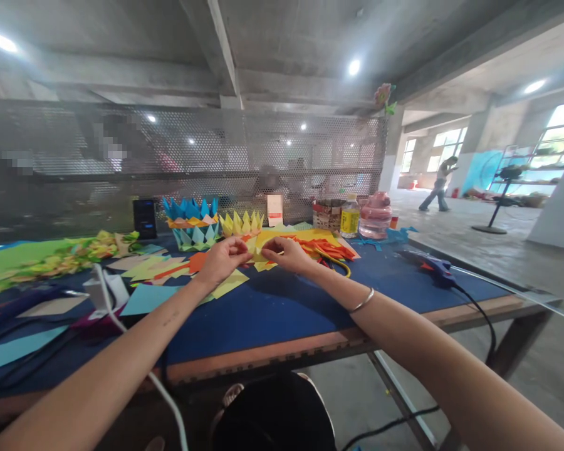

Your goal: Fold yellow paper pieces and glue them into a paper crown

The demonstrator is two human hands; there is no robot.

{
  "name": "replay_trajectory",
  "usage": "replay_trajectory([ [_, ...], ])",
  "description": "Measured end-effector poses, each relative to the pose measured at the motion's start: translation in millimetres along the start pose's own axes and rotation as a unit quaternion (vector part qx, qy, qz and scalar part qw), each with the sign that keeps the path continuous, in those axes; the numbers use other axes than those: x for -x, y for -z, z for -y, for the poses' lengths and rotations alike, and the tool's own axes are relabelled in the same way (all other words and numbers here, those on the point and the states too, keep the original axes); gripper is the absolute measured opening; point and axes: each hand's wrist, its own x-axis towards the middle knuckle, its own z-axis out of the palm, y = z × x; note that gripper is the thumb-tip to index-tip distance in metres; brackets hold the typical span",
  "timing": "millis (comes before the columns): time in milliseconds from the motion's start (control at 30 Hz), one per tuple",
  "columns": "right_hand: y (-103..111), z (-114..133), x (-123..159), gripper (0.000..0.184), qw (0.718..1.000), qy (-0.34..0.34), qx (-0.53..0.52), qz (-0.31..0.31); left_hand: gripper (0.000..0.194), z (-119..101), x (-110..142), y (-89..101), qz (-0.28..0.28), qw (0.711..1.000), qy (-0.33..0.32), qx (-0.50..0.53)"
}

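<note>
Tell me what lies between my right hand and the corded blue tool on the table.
Between your right hand and the tool, the head view shows orange paper pieces and a yellow loop, then bare blue mat.

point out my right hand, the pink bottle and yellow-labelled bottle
Right hand (291, 254), head view, back of hand
Pink bottle (375, 218), head view, its body
Yellow-labelled bottle (349, 221), head view, its label
</note>
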Motion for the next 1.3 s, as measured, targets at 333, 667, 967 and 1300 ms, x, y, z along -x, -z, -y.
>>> replay_trajectory([
  [333, -1.8, 0.5, -0.6, 0.013, 1.0, 0.001, -0.023, -0.015, 0.031, -1.0, 2.5, -2.8, 0.031, 0.999, 0.033, 0.005],
  [667, -1.5, 3.6, 1.0, 0.009, 1.0, -0.006, -0.025, -0.01, 0.041, 2.2, 1.6, -0.3, 0.047, 0.997, 0.043, 0.033],
  [967, -0.5, 6.4, 2.0, 0.014, 0.999, -0.021, -0.023, -0.018, 0.04, -0.8, 2.4, -1.5, 0.044, 0.997, 0.046, 0.034],
  [1300, -2.9, 0.9, 0.1, 0.008, 0.999, 0.016, -0.024, -0.017, 0.04, -3.7, 3.4, -0.8, 0.047, 0.997, 0.05, 0.04],
])
